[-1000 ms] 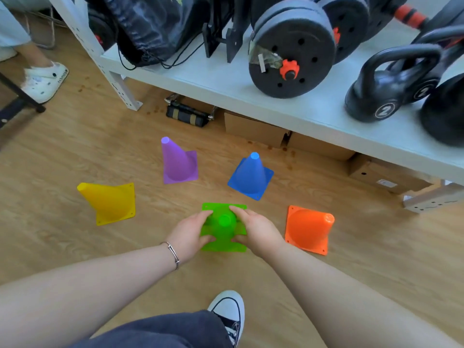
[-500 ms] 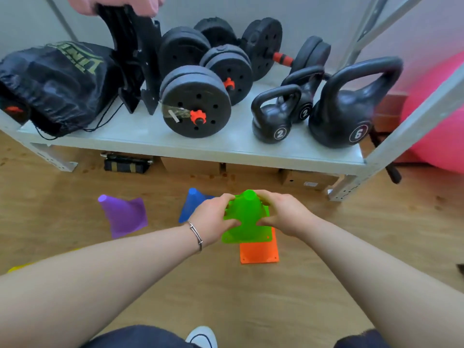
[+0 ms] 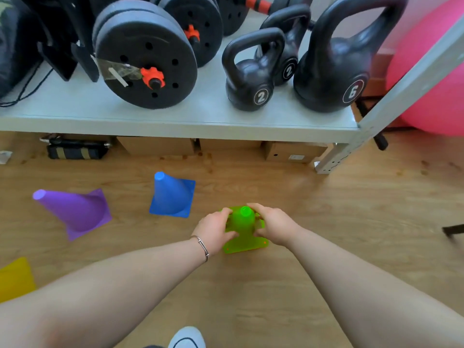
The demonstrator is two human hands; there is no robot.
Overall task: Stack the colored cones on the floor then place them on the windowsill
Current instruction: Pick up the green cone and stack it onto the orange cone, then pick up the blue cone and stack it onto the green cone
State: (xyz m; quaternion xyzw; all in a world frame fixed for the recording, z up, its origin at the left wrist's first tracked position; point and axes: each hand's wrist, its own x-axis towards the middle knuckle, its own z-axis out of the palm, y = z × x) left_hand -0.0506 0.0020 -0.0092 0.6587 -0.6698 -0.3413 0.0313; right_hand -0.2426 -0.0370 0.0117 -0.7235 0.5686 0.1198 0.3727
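Observation:
A green cone (image 3: 243, 222) stands upright on the wooden floor, down over the orange cone, of which only small orange spots show through the green base. My left hand (image 3: 215, 231) grips its left side and my right hand (image 3: 273, 227) grips its right side. A blue cone (image 3: 170, 195) stands upright just left and behind. A purple cone (image 3: 75, 212) is further left. The corner of a yellow cone (image 3: 15, 278) shows at the left edge.
A low grey shelf (image 3: 175, 119) runs across behind the cones, loaded with weight plates (image 3: 145, 56) and kettlebells (image 3: 251, 79). Cardboard boxes (image 3: 293, 151) lie beneath it. A pink exercise ball (image 3: 437, 79) is at the right. My shoe (image 3: 187, 337) shows at the bottom.
Both hands lifted the green cone off the floor, carried it right over the orange cone and lowered it onto it. The orange cone is now covered.

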